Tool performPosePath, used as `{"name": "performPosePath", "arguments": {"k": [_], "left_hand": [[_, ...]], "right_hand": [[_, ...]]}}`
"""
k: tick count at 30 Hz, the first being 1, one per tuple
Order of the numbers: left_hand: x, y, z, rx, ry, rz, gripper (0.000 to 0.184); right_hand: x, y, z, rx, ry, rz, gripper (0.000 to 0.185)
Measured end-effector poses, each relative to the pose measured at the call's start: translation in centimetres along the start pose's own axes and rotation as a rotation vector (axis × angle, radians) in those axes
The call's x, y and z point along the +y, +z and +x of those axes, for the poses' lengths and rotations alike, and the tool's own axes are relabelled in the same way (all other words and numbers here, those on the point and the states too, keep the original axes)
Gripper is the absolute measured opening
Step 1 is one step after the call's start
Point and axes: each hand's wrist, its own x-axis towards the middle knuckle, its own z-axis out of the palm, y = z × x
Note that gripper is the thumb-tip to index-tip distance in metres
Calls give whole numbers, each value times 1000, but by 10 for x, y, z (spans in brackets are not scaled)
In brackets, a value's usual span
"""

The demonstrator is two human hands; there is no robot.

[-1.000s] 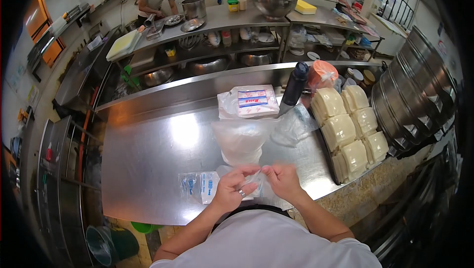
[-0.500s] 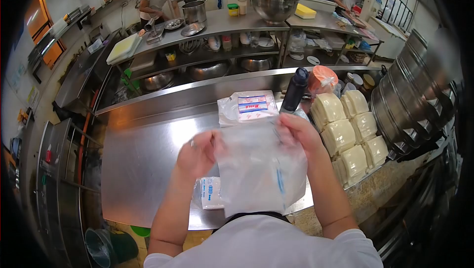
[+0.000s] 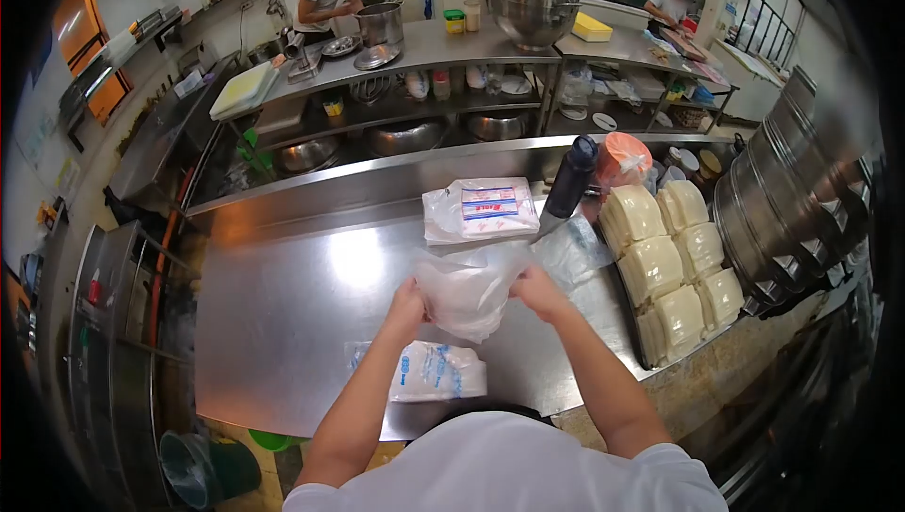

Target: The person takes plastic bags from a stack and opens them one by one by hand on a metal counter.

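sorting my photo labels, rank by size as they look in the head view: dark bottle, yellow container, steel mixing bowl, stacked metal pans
stacked metal pans
steel mixing bowl
dark bottle
yellow container

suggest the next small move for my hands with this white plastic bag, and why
I'd probably ease both hands slightly apart to spread the top of the white plastic bag. The left hand and right hand are at opposite sides of it, and the plastic between them looks loose and creased.
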Motion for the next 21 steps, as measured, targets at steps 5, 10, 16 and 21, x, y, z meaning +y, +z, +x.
{"name": "performPosePath", "arguments": {"k": [5,10,16,21], "left_hand": [[-36,-12,-2,62,564,611,15],[-62,-22,4,200,456,963,21],[-58,-30,-42,189,507,694,27],[-105,-63,-75,182,548,1002,29]], "right_hand": [[-25,33,-36,-111,-365,-386,61],[0,35,-36,-241,-20,-209,78],[55,34,-95,-174,59,-702,78],[93,107,-127,-42,8,-1020,65]]}}
